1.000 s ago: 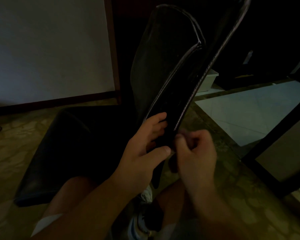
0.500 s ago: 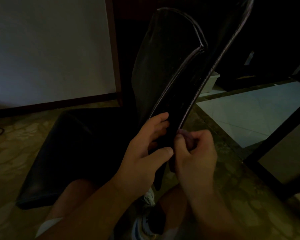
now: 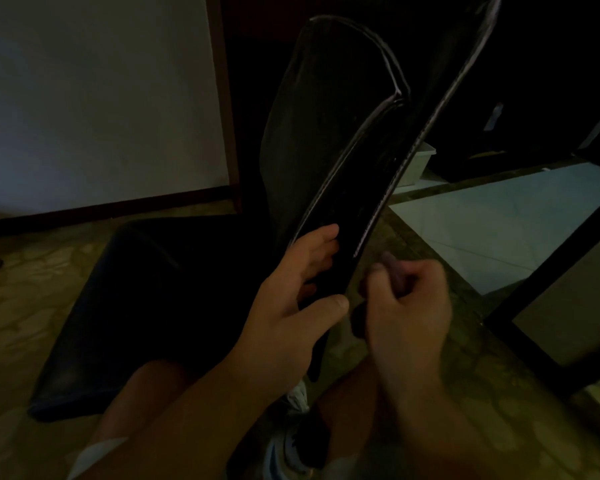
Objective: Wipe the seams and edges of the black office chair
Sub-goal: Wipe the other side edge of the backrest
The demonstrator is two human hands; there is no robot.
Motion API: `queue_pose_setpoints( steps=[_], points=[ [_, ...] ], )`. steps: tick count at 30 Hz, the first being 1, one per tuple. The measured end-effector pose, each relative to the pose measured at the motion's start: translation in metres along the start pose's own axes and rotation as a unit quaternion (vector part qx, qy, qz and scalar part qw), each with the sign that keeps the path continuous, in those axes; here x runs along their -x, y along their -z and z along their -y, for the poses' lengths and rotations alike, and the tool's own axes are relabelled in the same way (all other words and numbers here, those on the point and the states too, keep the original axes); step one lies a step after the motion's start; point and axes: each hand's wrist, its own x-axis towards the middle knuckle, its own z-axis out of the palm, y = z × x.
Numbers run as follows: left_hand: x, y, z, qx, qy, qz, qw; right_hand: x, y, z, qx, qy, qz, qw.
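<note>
Your left hand (image 3: pixel 291 306) is gripping the lower side edge of the black leather office chair backrest (image 3: pixel 329 140), fingers curled over the front face and thumb pressing the narrow side panel. Just right of that grip, your right hand (image 3: pixel 407 306) is closing in a fist around a small, dull purple wad of cloth (image 3: pixel 394 268), of which only the tip is showing above the curled fingers. The cloth tip is sitting just beside the backrest's rear piped seam (image 3: pixel 413 157); in the dim light it cannot be told whether it is touching.

Below both grips, your bare knees are flanking a white and blue sneaker (image 3: pixel 288 441). Left of the left-hand grip, the black padded chair seat (image 3: pixel 146 306) is lying low over the mottled stone floor (image 3: pixel 25 306).

Above the grips, the backrest is rising tilted to the right, two pale seam lines running along its side panel. Beyond it, a white wall panel with a dark wooden frame (image 3: pixel 94 98) is standing at the far left, and pale floor tiles (image 3: pixel 492 220) are showing at the far right.
</note>
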Motion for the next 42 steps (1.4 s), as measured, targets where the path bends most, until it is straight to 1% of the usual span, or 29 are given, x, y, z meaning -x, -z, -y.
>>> queue_pose_setpoints(
  steps=[1,4,5,6,8,9,10,12,13,14,16,17,18,21,22,25,26,27,30,31,34,35,36,38,39,40,42],
  points=[
    [0.0,0.0,-0.001,-0.003,-0.001,0.001,1.0,-0.002,0.002,0.001,-0.002,-0.001,0.012,1.0],
    [-0.001,0.001,-0.002,0.007,0.002,-0.004,1.0,0.006,-0.005,0.001,0.038,0.049,0.127,0.99],
    [-0.001,0.0,-0.001,0.009,0.0,-0.008,1.0,0.009,-0.007,0.001,0.039,0.059,0.13,0.989],
    [-0.001,0.0,-0.001,0.005,-0.002,-0.011,1.0,0.009,-0.007,0.001,0.029,0.052,0.104,0.993],
    [0.0,-0.001,-0.002,-0.004,-0.005,-0.008,1.0,0.003,-0.004,0.002,0.0,0.027,0.023,0.999],
    [0.0,-0.001,-0.003,-0.004,-0.005,-0.005,1.0,0.002,-0.002,0.004,-0.004,0.024,0.012,1.0],
    [0.0,-0.001,-0.003,-0.001,-0.003,-0.004,1.0,0.002,-0.003,0.003,0.004,0.029,0.03,0.999],
    [0.0,0.001,-0.004,0.008,0.001,-0.004,1.0,0.008,-0.008,0.002,0.014,0.035,0.11,0.993],
    [-0.001,0.0,-0.004,0.009,0.001,-0.004,1.0,0.011,-0.009,0.002,0.017,0.041,0.12,0.992],
    [-0.002,0.0,-0.004,0.008,0.0,-0.005,1.0,0.011,-0.008,0.001,0.021,0.042,0.1,0.994],
    [-0.002,-0.001,-0.004,0.001,0.001,-0.007,1.0,0.004,-0.003,0.004,0.018,0.033,0.021,0.999],
    [-0.001,-0.002,-0.004,0.002,0.002,-0.007,1.0,0.0,0.001,0.007,0.008,0.024,0.004,1.0],
    [-0.001,-0.002,-0.004,0.003,0.002,-0.008,1.0,-0.003,0.002,0.007,0.012,0.021,0.017,1.0],
    [-0.002,-0.002,-0.004,0.017,-0.003,-0.012,1.0,0.002,-0.004,0.008,0.041,0.031,0.128,0.99],
    [-0.002,-0.002,-0.004,0.019,-0.002,-0.014,1.0,0.004,-0.005,0.008,0.046,0.037,0.127,0.99],
    [-0.002,-0.003,-0.004,0.007,-0.003,-0.015,1.0,-0.002,-0.001,0.01,0.02,0.025,0.031,0.999],
    [-0.002,-0.003,-0.005,0.005,-0.002,-0.016,1.0,-0.004,0.001,0.01,0.012,0.024,0.016,1.0],
    [-0.002,-0.003,-0.006,0.008,-0.002,-0.015,1.0,-0.005,0.001,0.01,0.016,0.03,0.027,0.999],
    [-0.003,-0.003,-0.006,0.028,-0.001,-0.014,1.0,0.003,-0.006,0.009,0.026,0.037,0.13,0.991],
    [-0.003,-0.004,-0.006,0.031,0.0,-0.015,0.999,0.004,-0.007,0.009,0.024,0.035,0.132,0.99],
    [-0.003,-0.003,-0.005,0.019,-0.003,-0.017,1.0,-0.002,-0.002,0.01,0.014,0.025,0.042,0.999],
    [-0.003,-0.003,-0.006,0.016,-0.005,-0.016,1.0,-0.003,0.0,0.011,0.006,0.023,0.032,0.999],
    [-0.003,-0.003,-0.007,0.017,-0.008,-0.016,1.0,-0.003,0.0,0.012,0.008,0.027,0.042,0.999],
    [-0.005,-0.004,-0.008,0.021,-0.008,-0.016,1.0,0.0,-0.003,0.012,0.034,0.047,0.096,0.994],
    [-0.005,-0.004,-0.007,0.024,-0.007,-0.018,1.0,0.002,-0.004,0.012,0.039,0.052,0.108,0.992],
    [-0.005,-0.005,-0.007,0.026,-0.008,-0.02,0.999,0.001,-0.004,0.012,0.038,0.05,0.1,0.993],
    [-0.004,-0.006,-0.008,0.021,-0.013,-0.021,0.999,-0.004,0.001,0.014,0.023,0.035,0.049,0.998]
  ],
)
